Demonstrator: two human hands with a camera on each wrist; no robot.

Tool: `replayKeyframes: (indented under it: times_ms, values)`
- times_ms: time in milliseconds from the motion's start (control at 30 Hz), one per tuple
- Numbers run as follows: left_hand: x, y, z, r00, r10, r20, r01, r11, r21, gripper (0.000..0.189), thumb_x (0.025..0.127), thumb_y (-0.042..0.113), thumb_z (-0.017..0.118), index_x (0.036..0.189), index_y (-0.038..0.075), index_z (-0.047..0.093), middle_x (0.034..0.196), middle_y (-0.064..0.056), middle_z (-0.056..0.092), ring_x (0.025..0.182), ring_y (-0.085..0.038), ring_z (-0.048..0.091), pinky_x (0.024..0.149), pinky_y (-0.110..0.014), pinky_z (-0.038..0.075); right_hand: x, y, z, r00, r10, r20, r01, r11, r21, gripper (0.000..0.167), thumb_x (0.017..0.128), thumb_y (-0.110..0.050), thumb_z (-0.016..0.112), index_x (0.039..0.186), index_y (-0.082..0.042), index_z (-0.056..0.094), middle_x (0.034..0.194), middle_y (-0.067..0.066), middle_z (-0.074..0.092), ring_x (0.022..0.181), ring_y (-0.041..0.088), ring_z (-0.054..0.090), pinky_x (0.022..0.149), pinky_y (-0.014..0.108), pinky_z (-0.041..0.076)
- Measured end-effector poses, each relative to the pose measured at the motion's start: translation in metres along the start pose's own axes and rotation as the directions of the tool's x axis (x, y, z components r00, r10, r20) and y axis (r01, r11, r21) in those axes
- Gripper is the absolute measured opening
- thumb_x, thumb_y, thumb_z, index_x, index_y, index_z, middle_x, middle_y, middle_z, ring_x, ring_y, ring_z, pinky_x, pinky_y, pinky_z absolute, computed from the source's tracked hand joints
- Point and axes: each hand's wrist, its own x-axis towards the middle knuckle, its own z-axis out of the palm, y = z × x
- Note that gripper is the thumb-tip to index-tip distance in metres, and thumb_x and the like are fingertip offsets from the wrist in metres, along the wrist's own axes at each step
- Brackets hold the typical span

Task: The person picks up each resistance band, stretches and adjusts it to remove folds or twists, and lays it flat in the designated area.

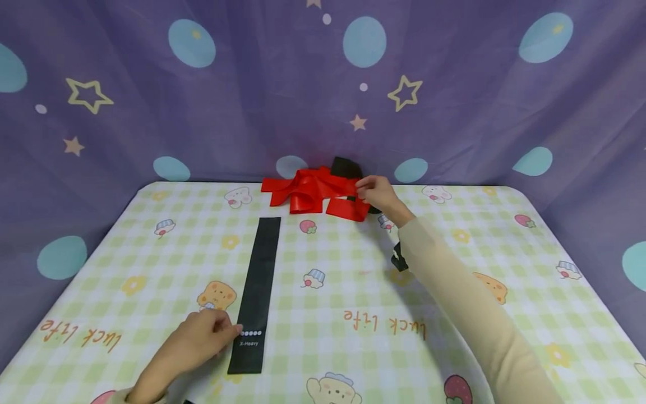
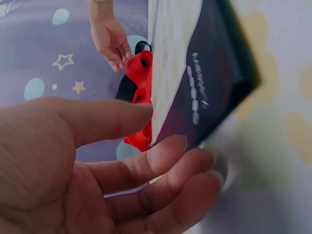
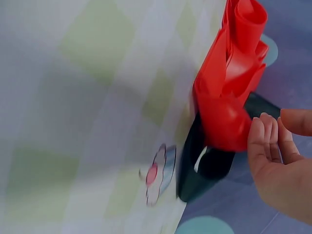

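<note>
A flat black resistance band (image 1: 259,275), marked "X-Heavy" with a row of white dots, lies lengthwise on the table. Beside its near left edge is my left hand (image 1: 194,339), fingertips right at the label. In the left wrist view the thumb (image 2: 117,117) and fingers are parted, with nothing between them. My right hand (image 1: 378,193) reaches to the far edge of the table. Its loosely bent fingertips (image 3: 265,124) are right beside a pile of crumpled red bands (image 1: 308,191). A black band (image 3: 209,168) lies curled under the red one there.
The table (image 1: 176,252) wears a green-checked cartoon cloth. A small black item (image 1: 398,258) lies partly behind my right sleeve (image 1: 454,286). A dark corner of something (image 1: 188,402) shows at the bottom edge. A purple curtain (image 1: 272,95) hangs behind the table.
</note>
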Motion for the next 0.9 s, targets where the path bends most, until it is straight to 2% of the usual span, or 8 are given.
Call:
replayKeyframes:
  times_ms: [100, 167, 267, 367, 433, 600, 767, 900]
  values:
    - [0.003, 0.008, -0.001, 0.999, -0.014, -0.035, 0.015, 1.000, 0.022, 0.028, 0.089, 0.028, 0.064, 0.067, 0.013, 0.056, 0.053, 0.003, 0.048, 0.049, -0.012, 0.046, 0.047, -0.024, 0.034, 0.001, 0.004, -0.007, 0.999, -0.023, -0.028, 0.021, 0.998, -0.053, 0.032, 0.089, 0.002, 0.048, 0.119, 0.012, 0.053, 0.113, 0.025, 0.057, 0.092, 0.030, 0.057, 0.092, 0.043, 0.049]
    - [0.006, 0.012, -0.003, 0.998, 0.021, -0.059, -0.018, 0.999, 0.038, 0.027, 0.090, 0.027, 0.063, 0.067, 0.014, 0.056, 0.054, 0.004, 0.046, 0.049, -0.011, 0.043, 0.048, -0.024, 0.032, 0.001, 0.006, -0.012, 0.998, -0.034, -0.050, 0.028, 0.994, -0.103, 0.030, 0.089, 0.001, 0.049, 0.117, 0.010, 0.055, 0.108, 0.022, 0.058, 0.089, 0.028, 0.057, 0.090, 0.042, 0.050]
    - [0.009, 0.020, -0.005, 0.994, 0.085, -0.073, -0.083, 0.996, 0.032, 0.025, 0.091, 0.026, 0.062, 0.069, 0.015, 0.058, 0.055, 0.005, 0.043, 0.048, -0.009, 0.039, 0.047, -0.023, 0.032, 0.000, 0.009, -0.017, 0.995, -0.049, -0.084, 0.032, 0.981, -0.191, 0.029, 0.086, 0.000, 0.053, 0.113, 0.007, 0.058, 0.100, 0.017, 0.059, 0.086, 0.023, 0.055, 0.083, 0.033, 0.051]
    - [0.014, 0.031, -0.007, 0.987, 0.144, -0.073, -0.145, 0.989, -0.003, 0.021, 0.092, 0.023, 0.060, 0.074, 0.013, 0.060, 0.055, 0.004, 0.044, 0.046, -0.008, 0.036, 0.044, -0.023, 0.031, -0.002, 0.010, -0.022, 0.992, -0.071, -0.104, 0.042, 0.965, -0.260, 0.029, 0.083, 0.000, 0.055, 0.112, 0.007, 0.059, 0.096, 0.013, 0.058, 0.086, 0.021, 0.053, 0.075, 0.024, 0.046]
    - [0.018, 0.038, -0.007, 0.983, 0.170, -0.069, -0.172, 0.985, -0.021, 0.017, 0.093, 0.021, 0.059, 0.078, 0.013, 0.061, 0.057, 0.003, 0.046, 0.046, -0.009, 0.037, 0.045, -0.023, 0.032, -0.003, 0.012, -0.025, 0.991, -0.084, -0.107, 0.050, 0.956, -0.288, 0.030, 0.082, 0.001, 0.056, 0.112, 0.008, 0.058, 0.095, 0.012, 0.058, 0.088, 0.021, 0.053, 0.075, 0.022, 0.044]
    - [0.030, 0.061, -0.003, 0.969, 0.232, -0.080, -0.236, 0.971, -0.038, 0.010, 0.092, 0.018, 0.058, 0.086, 0.011, 0.061, 0.062, 0.002, 0.051, 0.048, -0.010, 0.042, 0.047, -0.024, 0.035, -0.004, 0.019, -0.031, 0.991, -0.081, -0.110, 0.040, 0.941, -0.335, 0.034, 0.079, 0.003, 0.059, 0.112, 0.009, 0.057, 0.100, 0.016, 0.058, 0.094, 0.026, 0.053, 0.082, 0.027, 0.044]
    - [0.042, 0.083, 0.004, 0.962, 0.263, -0.068, -0.268, 0.960, -0.083, 0.010, 0.092, 0.017, 0.058, 0.094, 0.008, 0.062, 0.070, -0.001, 0.057, 0.052, -0.011, 0.049, 0.050, -0.026, 0.041, -0.004, 0.025, -0.031, 0.993, -0.048, -0.105, 0.007, 0.933, -0.359, 0.038, 0.077, 0.002, 0.061, 0.114, 0.008, 0.057, 0.109, 0.022, 0.058, 0.099, 0.030, 0.053, 0.089, 0.035, 0.044]
    - [0.054, 0.100, 0.014, 0.955, 0.291, -0.056, -0.296, 0.951, -0.093, 0.010, 0.091, 0.017, 0.059, 0.094, 0.008, 0.062, 0.072, 0.000, 0.058, 0.052, -0.012, 0.050, 0.051, -0.027, 0.042, -0.002, 0.030, -0.032, 0.991, -0.026, -0.128, -0.026, 0.921, -0.388, 0.039, 0.078, 0.001, 0.061, 0.116, 0.006, 0.056, 0.115, 0.023, 0.057, 0.104, 0.033, 0.052, 0.096, 0.040, 0.043]
